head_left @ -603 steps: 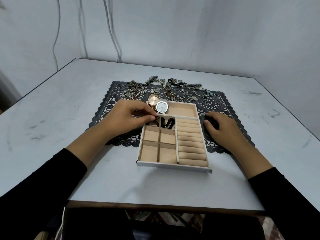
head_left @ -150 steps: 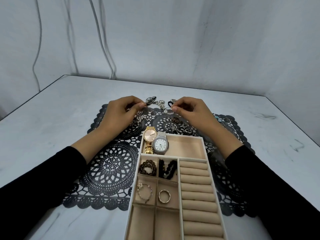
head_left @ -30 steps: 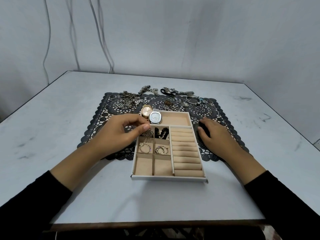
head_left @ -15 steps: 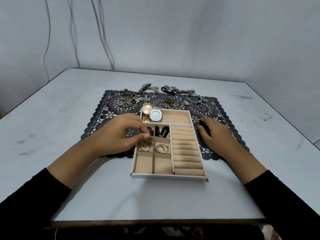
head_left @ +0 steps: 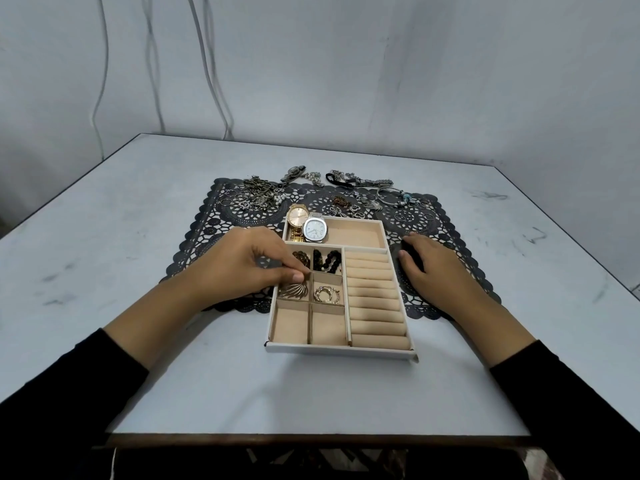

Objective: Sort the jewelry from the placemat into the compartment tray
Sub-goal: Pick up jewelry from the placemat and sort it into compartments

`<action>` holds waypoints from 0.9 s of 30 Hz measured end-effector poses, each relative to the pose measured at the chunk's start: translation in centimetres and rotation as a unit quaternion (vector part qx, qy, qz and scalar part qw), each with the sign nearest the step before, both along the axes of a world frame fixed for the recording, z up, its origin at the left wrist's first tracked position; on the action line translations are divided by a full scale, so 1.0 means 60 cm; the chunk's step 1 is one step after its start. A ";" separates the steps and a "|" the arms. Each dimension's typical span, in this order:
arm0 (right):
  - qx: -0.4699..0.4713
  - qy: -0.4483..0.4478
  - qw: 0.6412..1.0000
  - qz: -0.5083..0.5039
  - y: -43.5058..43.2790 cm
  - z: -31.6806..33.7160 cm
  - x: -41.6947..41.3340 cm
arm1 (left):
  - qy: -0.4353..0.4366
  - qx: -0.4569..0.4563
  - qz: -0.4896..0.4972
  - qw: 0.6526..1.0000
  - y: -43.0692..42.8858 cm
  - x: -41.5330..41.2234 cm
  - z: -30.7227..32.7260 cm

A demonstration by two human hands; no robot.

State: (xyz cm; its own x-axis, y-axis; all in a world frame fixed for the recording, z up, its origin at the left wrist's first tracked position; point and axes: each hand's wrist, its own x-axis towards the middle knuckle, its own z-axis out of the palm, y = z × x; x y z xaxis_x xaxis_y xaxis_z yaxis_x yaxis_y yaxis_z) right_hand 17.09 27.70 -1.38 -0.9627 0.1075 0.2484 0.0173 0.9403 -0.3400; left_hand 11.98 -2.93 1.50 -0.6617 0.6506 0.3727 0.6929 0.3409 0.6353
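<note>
L hand, 1 pendant, 2 watches

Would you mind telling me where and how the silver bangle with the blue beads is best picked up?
Probably pinch the silver bangle on its bare left arc, from above, with the right hand. It lies flat on the placemat, so its open middle admits a fingertip, and its beads crowd the right side.

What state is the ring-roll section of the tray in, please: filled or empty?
Empty: the ring rolls of the compartment tray show only bare beige cushions, no rings.
</note>
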 end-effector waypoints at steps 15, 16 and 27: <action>-0.011 0.008 1.000 0.002 0.006 -0.002 -0.003 | -0.046 0.042 0.050 0.997 0.005 -0.001 -0.004; -0.013 0.009 1.000 0.000 0.007 -0.002 -0.004 | -0.035 0.046 0.061 0.996 0.005 -0.004 -0.005; -0.036 0.061 0.997 -0.004 0.020 0.017 -0.048 | 0.045 -0.016 0.179 0.983 0.006 -0.103 -0.017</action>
State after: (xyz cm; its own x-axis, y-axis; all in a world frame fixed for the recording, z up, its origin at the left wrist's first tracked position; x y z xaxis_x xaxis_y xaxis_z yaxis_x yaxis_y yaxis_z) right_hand 14.19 28.90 -0.36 -0.9247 0.1364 0.3553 -0.0217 0.9131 -0.4071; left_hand 5.79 -2.59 0.45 -0.8153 0.3944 0.4240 0.5783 0.5920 0.5613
